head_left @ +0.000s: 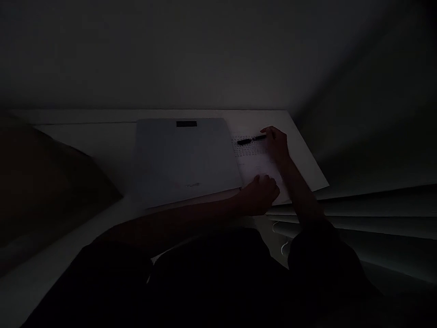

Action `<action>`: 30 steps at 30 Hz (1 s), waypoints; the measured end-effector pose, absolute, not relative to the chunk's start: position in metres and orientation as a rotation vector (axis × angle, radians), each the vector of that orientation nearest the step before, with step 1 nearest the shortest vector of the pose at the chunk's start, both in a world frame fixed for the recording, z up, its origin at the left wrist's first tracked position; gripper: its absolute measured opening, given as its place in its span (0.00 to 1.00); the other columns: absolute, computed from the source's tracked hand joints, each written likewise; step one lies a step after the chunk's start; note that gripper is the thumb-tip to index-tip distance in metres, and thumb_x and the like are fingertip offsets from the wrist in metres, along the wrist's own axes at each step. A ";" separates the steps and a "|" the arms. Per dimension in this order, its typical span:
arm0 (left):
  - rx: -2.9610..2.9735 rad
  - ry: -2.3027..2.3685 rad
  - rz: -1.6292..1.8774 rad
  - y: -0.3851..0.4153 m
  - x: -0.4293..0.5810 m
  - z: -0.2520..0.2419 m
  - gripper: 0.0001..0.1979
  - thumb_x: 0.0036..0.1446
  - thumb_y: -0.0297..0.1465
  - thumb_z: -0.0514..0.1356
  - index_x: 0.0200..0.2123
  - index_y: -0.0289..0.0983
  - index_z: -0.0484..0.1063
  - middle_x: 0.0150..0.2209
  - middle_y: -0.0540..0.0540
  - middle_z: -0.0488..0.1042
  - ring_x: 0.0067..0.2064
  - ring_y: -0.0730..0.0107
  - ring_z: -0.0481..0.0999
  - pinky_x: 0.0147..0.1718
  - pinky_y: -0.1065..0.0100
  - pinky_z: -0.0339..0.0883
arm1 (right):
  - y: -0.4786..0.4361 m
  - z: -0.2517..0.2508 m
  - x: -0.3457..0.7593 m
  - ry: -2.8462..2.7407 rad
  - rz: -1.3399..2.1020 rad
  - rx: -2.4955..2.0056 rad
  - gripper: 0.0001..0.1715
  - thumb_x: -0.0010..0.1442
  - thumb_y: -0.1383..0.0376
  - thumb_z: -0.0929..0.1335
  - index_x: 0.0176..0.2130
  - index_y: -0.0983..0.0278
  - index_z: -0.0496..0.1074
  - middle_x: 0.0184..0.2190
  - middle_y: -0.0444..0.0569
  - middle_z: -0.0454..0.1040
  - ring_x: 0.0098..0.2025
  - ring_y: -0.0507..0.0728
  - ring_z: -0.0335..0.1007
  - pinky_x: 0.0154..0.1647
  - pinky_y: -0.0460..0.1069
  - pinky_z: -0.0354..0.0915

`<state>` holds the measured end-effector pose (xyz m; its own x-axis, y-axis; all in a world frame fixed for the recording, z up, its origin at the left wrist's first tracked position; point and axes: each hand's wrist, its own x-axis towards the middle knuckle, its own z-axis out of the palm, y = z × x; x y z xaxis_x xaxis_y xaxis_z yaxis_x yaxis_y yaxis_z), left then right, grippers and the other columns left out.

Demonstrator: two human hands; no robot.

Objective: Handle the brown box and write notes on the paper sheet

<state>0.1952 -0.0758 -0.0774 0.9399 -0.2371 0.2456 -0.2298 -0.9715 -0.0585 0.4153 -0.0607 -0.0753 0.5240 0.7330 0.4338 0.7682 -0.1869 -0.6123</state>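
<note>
The scene is very dark. My right hand [278,145] is closed around one end of a black pen [244,141] above a printed sheet of paper [254,165]. The pen lies nearly level, pointing left, with a paler break near its middle; I cannot tell whether the dark front part is a cap. Rows of small dark marks run across the upper part of the sheet. My left hand [260,196] rests in a loose fist at the sheet's near edge, fingers curled, with nothing visible in it. My left forearm lies along the table's front edge.
A large flat grey panel [184,155] with a black rectangle near its far edge lies left of the paper on the white table [303,159]. A wall [191,54] stands behind. Dark folds of fabric [375,205] hang at the right. A brown shape [58,177] fills the left.
</note>
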 end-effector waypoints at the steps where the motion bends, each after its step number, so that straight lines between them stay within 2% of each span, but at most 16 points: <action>1: -3.028 0.384 -0.402 -0.076 0.193 -0.074 0.20 0.70 0.32 0.48 0.56 0.26 0.68 0.53 0.28 0.68 0.52 0.47 0.70 0.45 0.53 0.65 | -0.060 -0.076 0.415 -1.239 -0.052 -1.943 0.26 0.70 0.55 0.57 0.40 0.66 0.77 0.41 0.51 0.79 0.45 0.58 0.74 0.47 0.51 0.64; 6: -2.804 0.477 -0.504 -0.080 0.171 -0.061 0.21 0.72 0.28 0.43 0.59 0.29 0.69 0.55 0.32 0.72 0.56 0.50 0.71 0.51 0.52 0.67 | -0.057 -0.077 0.410 -1.308 -0.028 -1.944 0.28 0.70 0.54 0.56 0.39 0.66 0.77 0.39 0.52 0.79 0.43 0.59 0.75 0.47 0.53 0.65; 10: -2.724 0.385 -0.729 -0.077 0.139 -0.056 0.20 0.71 0.27 0.46 0.58 0.29 0.70 0.52 0.33 0.74 0.55 0.49 0.73 0.50 0.52 0.69 | -0.058 -0.073 0.402 -1.331 -0.036 -1.944 0.29 0.71 0.53 0.56 0.39 0.65 0.78 0.36 0.52 0.78 0.39 0.58 0.75 0.43 0.53 0.66; 13: -2.762 0.253 -0.740 -0.068 0.105 -0.050 0.19 0.71 0.30 0.48 0.59 0.29 0.68 0.54 0.33 0.73 0.56 0.50 0.72 0.53 0.53 0.68 | -0.059 -0.064 0.389 -1.350 -0.024 -1.863 0.27 0.71 0.53 0.56 0.43 0.65 0.77 0.32 0.51 0.78 0.36 0.57 0.75 0.41 0.52 0.68; 17: -2.780 -0.035 -0.818 -0.053 0.050 -0.041 0.18 0.70 0.32 0.54 0.59 0.30 0.67 0.56 0.35 0.73 0.57 0.54 0.73 0.59 0.54 0.64 | -0.052 -0.041 0.348 -1.525 -0.070 -1.702 0.27 0.73 0.53 0.54 0.49 0.62 0.75 0.45 0.52 0.79 0.41 0.57 0.76 0.45 0.55 0.71; 19: -2.739 -0.189 -0.921 -0.047 0.022 -0.037 0.17 0.68 0.30 0.57 0.57 0.30 0.67 0.54 0.38 0.74 0.57 0.54 0.74 0.58 0.55 0.66 | -0.045 -0.029 0.320 -1.583 0.020 -1.638 0.27 0.74 0.52 0.54 0.51 0.60 0.75 0.47 0.52 0.79 0.43 0.57 0.77 0.46 0.55 0.72; 22: -2.712 -0.456 -0.998 -0.041 -0.021 -0.028 0.22 0.63 0.25 0.59 0.59 0.30 0.65 0.55 0.38 0.74 0.58 0.54 0.73 0.57 0.57 0.70 | -0.028 -0.014 0.274 -1.672 0.190 -1.468 0.30 0.74 0.48 0.54 0.56 0.59 0.72 0.52 0.53 0.77 0.52 0.58 0.76 0.52 0.55 0.73; 26: -2.489 -0.845 -1.217 -0.034 -0.076 -0.015 0.25 0.56 0.21 0.59 0.58 0.34 0.66 0.52 0.41 0.76 0.58 0.58 0.74 0.57 0.59 0.70 | 0.001 -0.005 0.216 -1.746 0.484 -1.271 0.34 0.73 0.43 0.53 0.66 0.57 0.63 0.62 0.52 0.68 0.66 0.59 0.64 0.65 0.57 0.64; 29: -2.181 -1.060 -1.425 -0.023 -0.115 -0.013 0.24 0.56 0.23 0.58 0.57 0.35 0.69 0.50 0.42 0.77 0.55 0.61 0.76 0.56 0.60 0.69 | 0.026 -0.007 0.176 -1.816 0.659 -1.186 0.41 0.70 0.38 0.50 0.71 0.54 0.55 0.69 0.49 0.57 0.71 0.60 0.53 0.70 0.60 0.56; 30: -2.070 -1.155 -1.478 -0.018 -0.128 -0.016 0.23 0.58 0.26 0.57 0.57 0.34 0.68 0.52 0.40 0.75 0.56 0.59 0.74 0.56 0.57 0.68 | 0.034 -0.009 0.163 -1.833 0.707 -1.168 0.43 0.69 0.36 0.50 0.71 0.54 0.53 0.70 0.48 0.54 0.72 0.61 0.51 0.71 0.61 0.53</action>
<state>-0.1278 -0.0177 -0.0156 0.1251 0.4141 0.9016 0.7748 -0.6084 0.1719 0.1628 0.0343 -0.0093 -0.2230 0.9121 0.3440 0.4451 0.4092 -0.7965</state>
